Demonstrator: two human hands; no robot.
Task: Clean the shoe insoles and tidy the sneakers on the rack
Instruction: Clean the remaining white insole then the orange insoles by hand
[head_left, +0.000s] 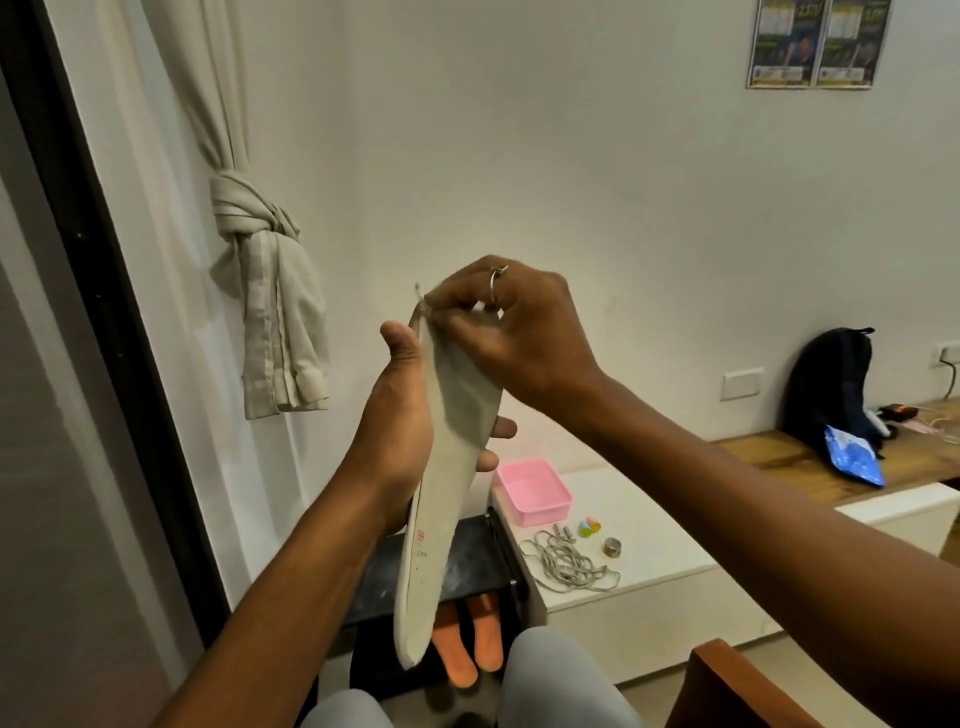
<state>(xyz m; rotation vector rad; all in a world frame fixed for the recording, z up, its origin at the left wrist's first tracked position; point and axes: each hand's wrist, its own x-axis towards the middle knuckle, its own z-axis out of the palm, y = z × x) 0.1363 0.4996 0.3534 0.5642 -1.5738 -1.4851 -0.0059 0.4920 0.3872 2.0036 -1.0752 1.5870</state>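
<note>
both hands (400, 410) grip (soft, long) insole (441, 493)

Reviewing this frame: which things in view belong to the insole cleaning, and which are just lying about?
In the job: grey insole, gripped by the left hand and pinched at its top by the right hand; two orange insoles; black rack.
Lying about: pink box; tangle of grey cord; metal ring; backpack; blue bag; knotted curtain.
</note>
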